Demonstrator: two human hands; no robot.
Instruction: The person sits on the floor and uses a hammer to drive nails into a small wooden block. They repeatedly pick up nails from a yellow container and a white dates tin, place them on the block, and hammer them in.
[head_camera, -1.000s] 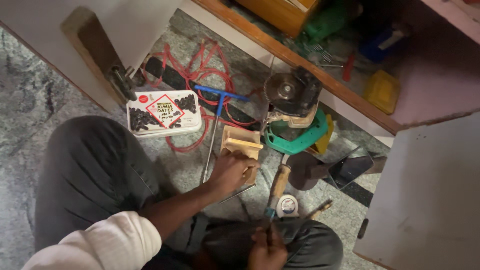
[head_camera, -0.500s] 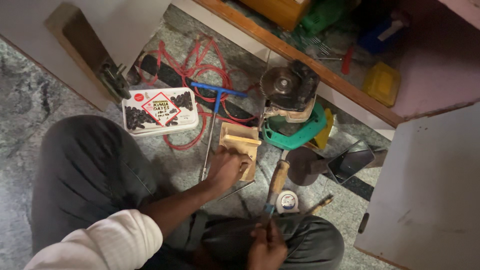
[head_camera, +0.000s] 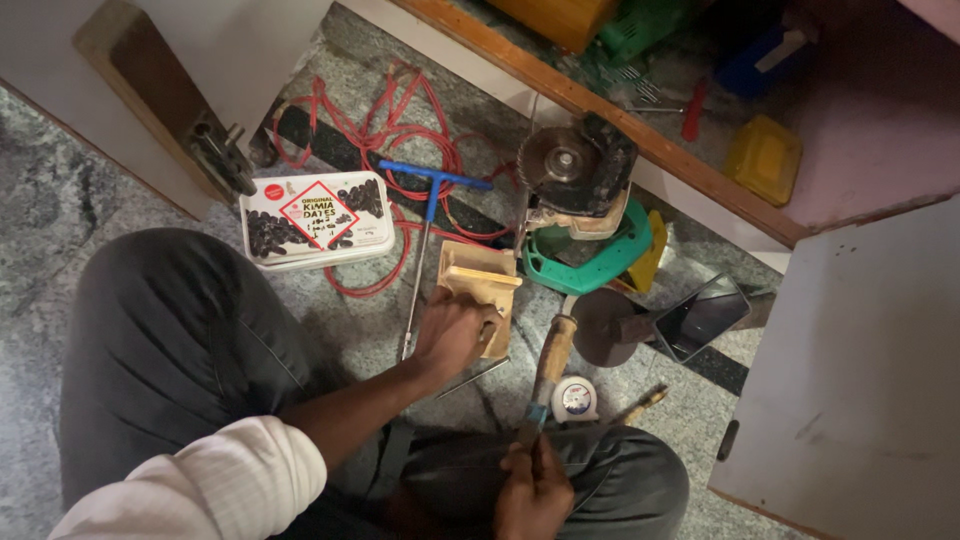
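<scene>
Seated on stone floor, legs crossed, view straight down.

Left hand at frame centre, fingers curled onto lower edge of small wooden block; grip closed on it, block resting on floor just above the hand. Right hand at bottom centre, closed around blade end of chisel. Chisel long axis runs near vertical in frame, tilted slightly right at top; wooden handle uppermost, ending just right of block's lower right corner. Block lies up and left of right hand; left hand far nearer to it. Chisel and block apart, narrow gap between.

Around: tape measure just right of chisel shaft, near touching. Blue T-handle wrench left of block, shaft vertical, passing beside left hand. Green-bodied cutter with disc at upper right of block, close. White tin at upper left, red cable looped behind it. Phone at right, well apart. Thin metal rod lying between the hands.

Way between chisel and block open; tape measure crowds right side only.
</scene>
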